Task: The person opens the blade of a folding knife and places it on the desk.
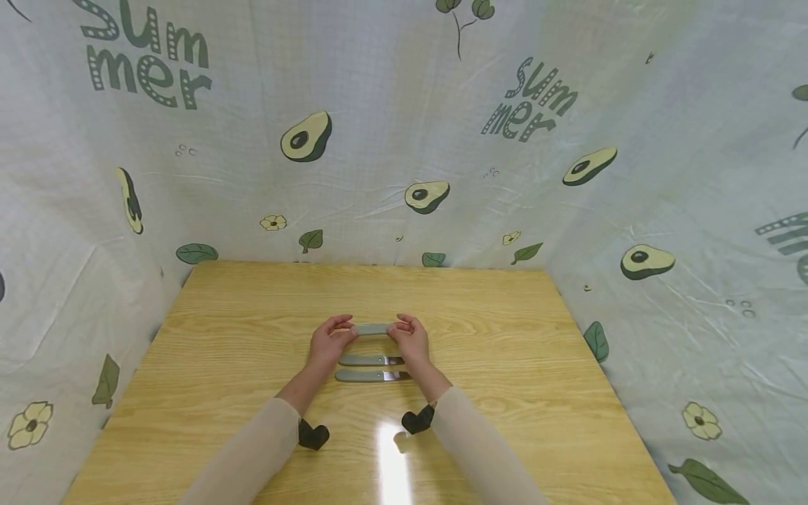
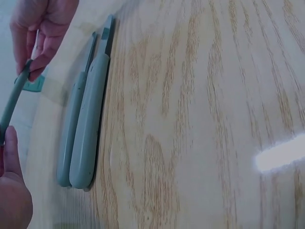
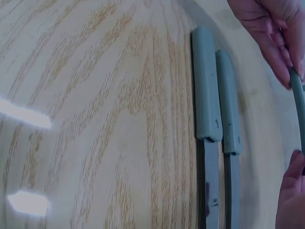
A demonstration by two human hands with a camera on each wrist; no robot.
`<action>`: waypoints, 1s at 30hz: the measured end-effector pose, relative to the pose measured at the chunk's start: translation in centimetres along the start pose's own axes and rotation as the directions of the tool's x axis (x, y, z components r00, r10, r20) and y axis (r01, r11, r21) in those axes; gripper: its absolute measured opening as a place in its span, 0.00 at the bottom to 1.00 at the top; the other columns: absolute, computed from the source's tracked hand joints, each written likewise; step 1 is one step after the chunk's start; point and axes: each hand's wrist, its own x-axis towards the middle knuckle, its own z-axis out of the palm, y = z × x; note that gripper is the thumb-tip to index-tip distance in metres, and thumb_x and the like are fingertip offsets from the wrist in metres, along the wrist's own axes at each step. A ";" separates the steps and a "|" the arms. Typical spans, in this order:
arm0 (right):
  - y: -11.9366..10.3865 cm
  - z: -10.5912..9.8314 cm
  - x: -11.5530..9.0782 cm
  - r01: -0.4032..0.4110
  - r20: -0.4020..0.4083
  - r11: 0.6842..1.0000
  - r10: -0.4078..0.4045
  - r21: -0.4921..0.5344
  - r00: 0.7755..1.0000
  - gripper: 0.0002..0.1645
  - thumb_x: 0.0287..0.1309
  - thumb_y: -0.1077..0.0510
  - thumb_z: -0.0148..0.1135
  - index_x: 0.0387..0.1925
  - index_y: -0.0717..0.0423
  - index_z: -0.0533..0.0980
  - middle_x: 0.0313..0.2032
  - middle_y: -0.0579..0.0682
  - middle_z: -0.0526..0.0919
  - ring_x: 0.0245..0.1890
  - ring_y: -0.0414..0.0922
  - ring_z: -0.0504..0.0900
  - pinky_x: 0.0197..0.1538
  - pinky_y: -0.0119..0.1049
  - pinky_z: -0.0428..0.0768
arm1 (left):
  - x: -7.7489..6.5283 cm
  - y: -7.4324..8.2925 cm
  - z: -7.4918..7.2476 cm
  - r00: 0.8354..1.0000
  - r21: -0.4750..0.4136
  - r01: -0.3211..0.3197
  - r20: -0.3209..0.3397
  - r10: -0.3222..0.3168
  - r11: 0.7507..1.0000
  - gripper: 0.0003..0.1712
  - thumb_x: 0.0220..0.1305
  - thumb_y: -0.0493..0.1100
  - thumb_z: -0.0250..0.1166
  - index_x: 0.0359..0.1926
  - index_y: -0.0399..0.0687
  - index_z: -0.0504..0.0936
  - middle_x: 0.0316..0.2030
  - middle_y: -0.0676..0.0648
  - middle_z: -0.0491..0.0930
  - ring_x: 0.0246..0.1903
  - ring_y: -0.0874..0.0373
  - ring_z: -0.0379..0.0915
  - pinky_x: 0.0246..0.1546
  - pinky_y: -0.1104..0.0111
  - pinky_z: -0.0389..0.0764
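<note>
Both hands hold a slim grey-green handle (image 1: 371, 329) level between them, away from the person. My left hand (image 1: 330, 341) pinches its left end between thumb and fingers. At the other end, my right hand (image 1: 412, 339) pinches it and covers whatever extends there, so its kind cannot be told. On the near side of it, two knives with grey-green handles lie side by side, handles to the left and blades to the right. The nearer knife (image 1: 360, 376) looks larger than the farther knife (image 1: 361, 360). The right hand and wrist hide the blade tips in the head view.
The knives lie on a wooden table (image 1: 240, 330) with a bright glare spot near its front. A pale cloth (image 1: 366, 84) printed with avocados, leaves and lettering hangs around its back and sides. Dark wrist straps (image 1: 313, 435) show at the sleeves.
</note>
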 end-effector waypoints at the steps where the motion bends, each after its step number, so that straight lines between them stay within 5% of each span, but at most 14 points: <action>1: 0.1 -0.1 0.1 -0.010 0.017 1.000 0.009 0.016 1.000 0.27 0.58 0.70 0.62 0.58 0.72 0.68 0.32 0.49 0.78 0.31 0.35 0.77 0.51 0.37 0.86 | 0.0 0.0 0.0 1.000 -0.002 -0.004 0.007 0.004 1.000 0.24 0.61 0.26 0.62 0.59 0.29 0.72 0.48 0.35 0.74 0.35 0.63 0.79 0.43 0.75 0.86; 6: 0.3 -0.5 0.4 -0.021 0.083 0.998 0.016 0.064 0.996 0.26 0.60 0.72 0.59 0.59 0.73 0.67 0.25 0.42 0.77 0.29 0.35 0.82 0.59 0.54 0.80 | -0.1 -0.1 0.0 1.000 -0.037 0.006 0.016 -0.005 0.999 0.24 0.60 0.24 0.61 0.58 0.26 0.71 0.47 0.36 0.75 0.34 0.65 0.79 0.42 0.77 0.86; 14: 0.2 -0.8 0.4 -0.024 0.149 0.998 0.014 0.065 0.989 0.21 0.61 0.70 0.59 0.55 0.75 0.71 0.28 0.44 0.82 0.32 0.37 0.84 0.54 0.46 0.85 | 0.0 -0.1 -0.2 0.999 -0.057 0.029 0.037 -0.026 0.998 0.23 0.61 0.24 0.61 0.58 0.24 0.70 0.36 0.50 0.77 0.33 0.68 0.77 0.42 0.77 0.86; 22: 0.3 -0.9 0.5 -0.015 0.197 0.995 -0.005 0.102 0.980 0.20 0.61 0.72 0.58 0.54 0.80 0.70 0.31 0.46 0.83 0.33 0.37 0.84 0.51 0.38 0.86 | 0.1 -0.1 -0.5 0.994 -0.087 0.081 0.085 -0.073 0.993 0.20 0.62 0.26 0.61 0.55 0.22 0.72 0.30 0.50 0.82 0.33 0.63 0.83 0.57 0.54 0.80; 30: 0.4 -1.6 0.5 -0.050 0.300 0.998 0.033 0.048 0.953 0.17 0.61 0.69 0.60 0.51 0.74 0.74 0.32 0.45 0.84 0.33 0.38 0.85 0.56 0.47 0.83 | 0.2 -0.2 -0.8 0.982 -0.049 0.084 0.173 -0.074 0.995 0.18 0.64 0.26 0.59 0.54 0.20 0.72 0.31 0.51 0.83 0.34 0.64 0.82 0.54 0.58 0.83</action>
